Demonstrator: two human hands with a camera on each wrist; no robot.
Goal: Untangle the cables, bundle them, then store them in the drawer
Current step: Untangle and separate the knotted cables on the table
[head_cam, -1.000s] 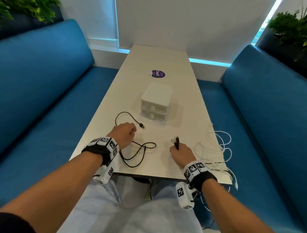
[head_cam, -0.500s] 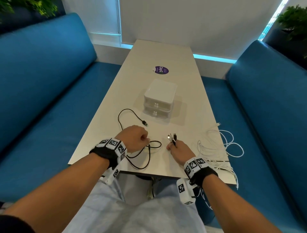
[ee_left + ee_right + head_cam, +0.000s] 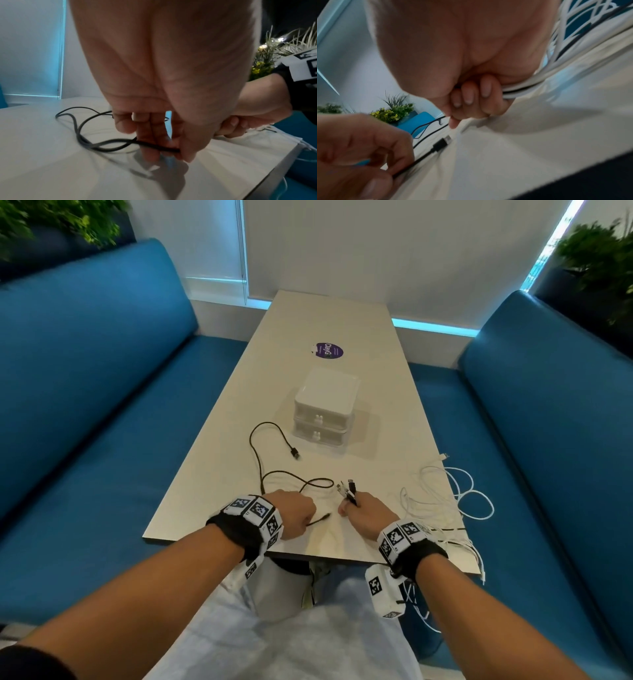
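A black cable (image 3: 260,460) lies looped on the white table (image 3: 212,474), one plug (image 3: 295,454) near the drawer unit. My left hand (image 3: 298,513) pinches this black cable (image 3: 154,146) close to its other plug (image 3: 441,144), which sticks out toward my right hand. My right hand (image 3: 359,510) is a fist round a bunch of white and black cable ends (image 3: 522,89), their plugs (image 3: 347,489) poking up. The white cables (image 3: 445,498) trail into a tangle at the table's right edge. The white two-drawer unit (image 3: 325,409) stands mid-table, both drawers closed.
Blue benches (image 3: 102,405) run along both sides of the table. A purple sticker (image 3: 328,350) lies beyond the drawer unit. Some white cable (image 3: 479,563) hangs over the near right corner. Potted plants (image 3: 603,261) stand behind the benches.
My left hand has slid along the black cable toward the near edge; the loops beside it are gone and a short plug end now sticks out. My right hand keeps its hold.
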